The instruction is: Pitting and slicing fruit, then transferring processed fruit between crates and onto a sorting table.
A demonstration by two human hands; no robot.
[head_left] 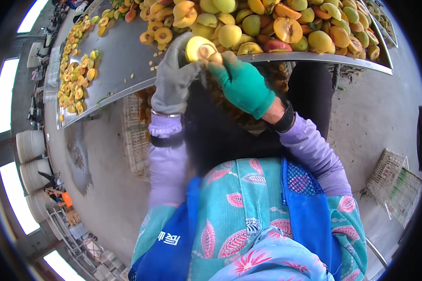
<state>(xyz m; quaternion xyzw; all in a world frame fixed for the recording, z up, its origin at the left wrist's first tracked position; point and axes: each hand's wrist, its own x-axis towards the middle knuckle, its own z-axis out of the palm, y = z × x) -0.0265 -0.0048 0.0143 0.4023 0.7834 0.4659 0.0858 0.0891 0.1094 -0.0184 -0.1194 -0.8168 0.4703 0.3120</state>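
In the grey-gloved fingers of my left hand (173, 77) is a cut yellow peach (192, 48), its cut face turned up beside the table's near edge. My right hand (246, 86), in a green glove with fingertips showing, is closed right at the peach's middle. Whether a small tool sits in those right fingers cannot be made out. Just beyond both hands lies a heap of peaches (229, 36), some whole and some halved, on the metal table (115, 58).
More peach halves (79, 77) are spread on the table's left part. Below the table edge stands a plastic crate (135, 136). Pale crates (396, 182) rest on the floor at right, and large white tubs (33, 175) line the left side.
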